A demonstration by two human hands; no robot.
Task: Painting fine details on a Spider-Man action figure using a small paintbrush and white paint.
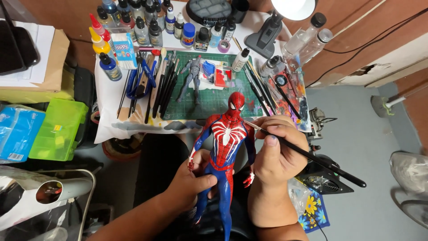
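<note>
Figure (225, 147) in red and blue stands upright over my lap, just before the desk (111, 96); my left hand (189, 185) is closed round its hips and thigh. It looks light, rigid, with thin, fragile limbs. My right hand (276, 154) pinches a brush (307, 154) at its shoulder. Paint bottles (142, 29), brushes and a grey figure (191, 78) crowd the desk behind.

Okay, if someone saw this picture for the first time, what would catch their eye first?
Most likely the red and blue figure at centre, gripped around its hips by the left hand while the right hand holds a thin black paintbrush with its tip at the figure's shoulder. Behind it, on the green cutting mat, lies an unpainted grey figure, with a row of paint bottles along the table's far edge.
</note>
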